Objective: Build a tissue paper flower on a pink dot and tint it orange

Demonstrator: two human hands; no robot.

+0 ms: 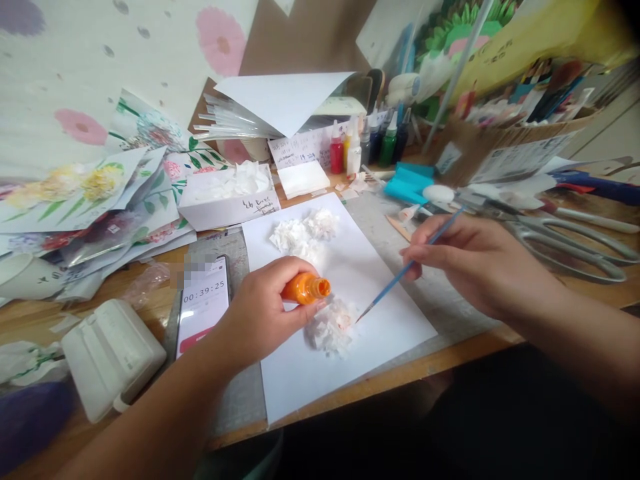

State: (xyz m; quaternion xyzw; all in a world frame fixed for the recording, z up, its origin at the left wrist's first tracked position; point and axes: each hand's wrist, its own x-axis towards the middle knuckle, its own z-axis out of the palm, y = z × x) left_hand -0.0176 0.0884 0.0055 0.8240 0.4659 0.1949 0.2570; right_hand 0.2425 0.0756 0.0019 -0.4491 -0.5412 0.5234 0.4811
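My left hand (267,307) is closed round an uncapped bottle of orange paint (301,289), tipped with its mouth toward the right. Between thumb and fingers, my right hand (450,257) pinches a blue paintbrush (405,269). The brush tip is at the right side of a crumpled white paper flower (334,328), which has a faint orange tint near its middle; whether the tip touches it I cannot tell. More white paper flowers (305,235) lie farther back on the white sheet of paper (395,310).
A phone (204,297) showing a timer lies left of the sheet. Behind stand a white box (230,193) of paper pieces and several paint bottles (387,143). Scissors (565,240) lie at the right, beside a cardboard box (520,150) of tools. A white case (114,357) sits at the left.
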